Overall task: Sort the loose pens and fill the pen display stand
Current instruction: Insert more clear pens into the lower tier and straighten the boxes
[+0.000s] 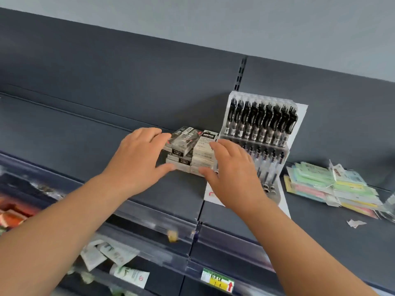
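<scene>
A clear pen display stand (259, 133) leans on the dark shelf's back panel, its upper row filled with several black pens (261, 118) and more pens in the lower row. Left of it sits a stack of small pen boxes (191, 150), black-and-grey ones beside white ones. My left hand (139, 161) rests against the stack's left side, fingers spread, thumb at its front corner. My right hand (233, 174) is at the stack's right side, in front of the stand's lower row, fingers spread. Neither hand has closed around a box.
The dark grey shelf (106, 129) carries a pile of pastel flat packets (333, 184) at the right and a paper scrap (355, 223) near them. Below the shelf edge are clear bins with white tubes (119, 261), red items at far left, and a yellow-green price tag (218, 282).
</scene>
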`<state>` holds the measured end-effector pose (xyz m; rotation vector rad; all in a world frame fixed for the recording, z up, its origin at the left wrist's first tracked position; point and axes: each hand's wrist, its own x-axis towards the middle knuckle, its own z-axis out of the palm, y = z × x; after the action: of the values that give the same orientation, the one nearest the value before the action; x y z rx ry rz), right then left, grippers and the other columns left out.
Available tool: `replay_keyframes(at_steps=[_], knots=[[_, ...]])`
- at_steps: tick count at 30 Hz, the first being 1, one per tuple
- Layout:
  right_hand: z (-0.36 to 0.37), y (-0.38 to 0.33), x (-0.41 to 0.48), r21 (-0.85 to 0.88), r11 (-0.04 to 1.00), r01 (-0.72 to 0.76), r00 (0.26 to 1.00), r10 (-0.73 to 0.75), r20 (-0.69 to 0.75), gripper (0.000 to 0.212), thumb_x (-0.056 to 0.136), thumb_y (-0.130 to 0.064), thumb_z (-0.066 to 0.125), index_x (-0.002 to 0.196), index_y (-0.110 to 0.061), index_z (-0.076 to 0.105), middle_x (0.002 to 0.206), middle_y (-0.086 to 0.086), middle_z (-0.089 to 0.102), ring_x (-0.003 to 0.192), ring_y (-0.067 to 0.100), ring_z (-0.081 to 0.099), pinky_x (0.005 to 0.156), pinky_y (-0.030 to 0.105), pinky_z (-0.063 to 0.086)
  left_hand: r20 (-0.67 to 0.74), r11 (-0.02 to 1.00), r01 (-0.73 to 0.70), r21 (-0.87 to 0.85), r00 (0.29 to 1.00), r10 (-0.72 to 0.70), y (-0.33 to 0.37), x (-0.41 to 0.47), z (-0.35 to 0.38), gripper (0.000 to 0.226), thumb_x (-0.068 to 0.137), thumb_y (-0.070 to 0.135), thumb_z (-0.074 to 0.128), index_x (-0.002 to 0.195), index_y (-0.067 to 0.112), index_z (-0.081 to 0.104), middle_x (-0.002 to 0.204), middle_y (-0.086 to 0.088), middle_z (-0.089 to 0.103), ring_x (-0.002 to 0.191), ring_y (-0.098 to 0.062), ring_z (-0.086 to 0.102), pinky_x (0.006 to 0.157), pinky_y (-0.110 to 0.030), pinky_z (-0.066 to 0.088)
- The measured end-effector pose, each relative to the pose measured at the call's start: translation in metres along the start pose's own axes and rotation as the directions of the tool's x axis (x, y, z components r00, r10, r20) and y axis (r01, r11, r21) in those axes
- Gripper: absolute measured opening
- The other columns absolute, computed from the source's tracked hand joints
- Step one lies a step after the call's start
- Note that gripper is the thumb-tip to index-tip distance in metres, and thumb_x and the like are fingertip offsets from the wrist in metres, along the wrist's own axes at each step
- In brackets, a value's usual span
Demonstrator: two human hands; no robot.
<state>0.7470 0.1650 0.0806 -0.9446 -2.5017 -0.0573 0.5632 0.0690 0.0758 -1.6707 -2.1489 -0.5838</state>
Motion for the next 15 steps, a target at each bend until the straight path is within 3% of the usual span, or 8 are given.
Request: replay_keyframes(at_steps=[4, 15], knots=[[0.016, -0.064, 0.021, -0.017, 0.999, 0.045, 0.998, -0.045, 0.034, 0.065, 0.088, -0.051, 0.054, 0.141, -0.018, 0.038, 0.149, 0.005, 0.034, 0.138, 0.026, 0.028, 0.111, 0.042, 0.022, 0.018, 0.995, 0.076, 0.065, 0.997, -0.077, -0.065, -0.026, -0.026, 0.078, 0.08, 0.057, 0.06, 0.144, 0.02, 0.034, 0.147, -0.002, 0.035, 0.137, -0.022, 0.026, 0.112, -0.038, 0.02], [0.07, -0.261, 0.076, 0.055, 0.983, 0.172, 0.978, -0.177, 0.108, 0.07, 0.091, -0.061, 0.039, 0.148, -0.023, 0.023, 0.156, 0.0, 0.019, 0.144, 0.021, 0.015, 0.117, 0.042, 0.015, 0.015, 0.944, 0.238, 0.23, 0.969, -0.248, -0.255, -0.106, -0.108, 0.082, 0.08, 0.063, 0.055, 0.146, 0.022, 0.029, 0.15, -0.004, 0.031, 0.14, -0.023, 0.023, 0.113, -0.04, 0.02]])
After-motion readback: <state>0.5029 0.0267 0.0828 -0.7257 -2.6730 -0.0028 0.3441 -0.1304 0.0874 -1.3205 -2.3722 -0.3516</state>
